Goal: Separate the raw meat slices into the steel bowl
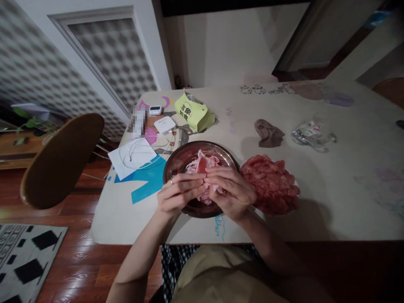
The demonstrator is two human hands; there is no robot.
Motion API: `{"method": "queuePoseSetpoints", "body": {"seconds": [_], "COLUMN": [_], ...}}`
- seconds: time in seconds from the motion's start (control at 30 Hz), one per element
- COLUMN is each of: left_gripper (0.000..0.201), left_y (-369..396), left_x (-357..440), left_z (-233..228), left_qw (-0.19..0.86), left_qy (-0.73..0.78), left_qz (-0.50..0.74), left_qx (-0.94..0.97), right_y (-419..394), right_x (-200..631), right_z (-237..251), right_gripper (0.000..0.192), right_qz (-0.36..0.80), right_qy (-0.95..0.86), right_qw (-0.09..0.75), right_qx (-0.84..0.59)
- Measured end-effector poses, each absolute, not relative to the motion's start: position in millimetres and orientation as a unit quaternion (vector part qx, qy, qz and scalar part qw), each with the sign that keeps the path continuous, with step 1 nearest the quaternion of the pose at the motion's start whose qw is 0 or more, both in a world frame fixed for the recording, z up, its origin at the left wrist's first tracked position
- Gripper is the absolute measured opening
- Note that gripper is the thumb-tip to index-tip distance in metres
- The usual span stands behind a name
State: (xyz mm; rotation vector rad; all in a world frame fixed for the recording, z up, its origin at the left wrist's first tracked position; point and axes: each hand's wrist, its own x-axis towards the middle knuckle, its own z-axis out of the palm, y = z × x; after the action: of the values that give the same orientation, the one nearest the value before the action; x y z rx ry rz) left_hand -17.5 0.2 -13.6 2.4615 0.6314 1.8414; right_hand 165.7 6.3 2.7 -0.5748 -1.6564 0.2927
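Left hand: fingers curling, pinching pink meat.
Right hand: pinching same piece.
Meat: hanging over bowl, beside red pile.
Handling: looking soft, limp, slippery; pinch edges.

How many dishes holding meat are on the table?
2. A metal bowl with pale meat, under both hands, and a plate of red minced meat just right of it.

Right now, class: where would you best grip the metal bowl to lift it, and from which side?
Probably grip the metal bowl at its bare left rim, coming from the left: the plate of minced meat crowds the right side, and both hands cover the near edge.
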Motion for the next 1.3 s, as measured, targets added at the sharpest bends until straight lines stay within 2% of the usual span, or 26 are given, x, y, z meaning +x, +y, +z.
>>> {"method": "queuePoseSetpoints", "body": {"seconds": [0.13, 0.27, 0.47, 0.6, 0.8, 1.07, 1.3], "left_gripper": [0.026, 0.030, 0.017, 0.024, 0.026, 0.029, 0.033], "left_y": [5, 8, 8, 8, 6, -7, -8], "left_x": [-11, -8, -9, -9, -13, -16, -15], "left_z": [-11, -7, -6, -7, -12, -13, -16], "left_qw": [0.056, 0.091, 0.138, 0.097, 0.027, -0.001, 0.002], "left_qy": [0.210, 0.246, 0.257, 0.227, 0.198, 0.251, 0.256], "left_qz": [0.623, 0.625, 0.601, 0.600, 0.581, 0.548, 0.555], "left_qx": [0.752, 0.735, 0.744, 0.761, 0.789, 0.798, 0.791], "right_y": [17, 21, 17, 13, 10, 9, 7], "right_x": [175, 179, 175, 171, 164, 161, 158], "right_z": [0, 0, 5, 3, 5, 9, 5], "right_gripper": [0.039, 0.033, 0.029, 0.028, 0.022, 0.018, 0.017], "right_qz": [0.104, 0.107, 0.068, 0.054, 0.108, 0.138, 0.254], "right_qy": [-0.781, -0.782, -0.775, -0.763, -0.730, -0.711, -0.648], "right_qw": [0.585, 0.580, 0.577, 0.586, 0.616, 0.631, 0.649], "right_qx": [-0.194, -0.204, -0.249, -0.267, -0.275, -0.279, -0.308]}}
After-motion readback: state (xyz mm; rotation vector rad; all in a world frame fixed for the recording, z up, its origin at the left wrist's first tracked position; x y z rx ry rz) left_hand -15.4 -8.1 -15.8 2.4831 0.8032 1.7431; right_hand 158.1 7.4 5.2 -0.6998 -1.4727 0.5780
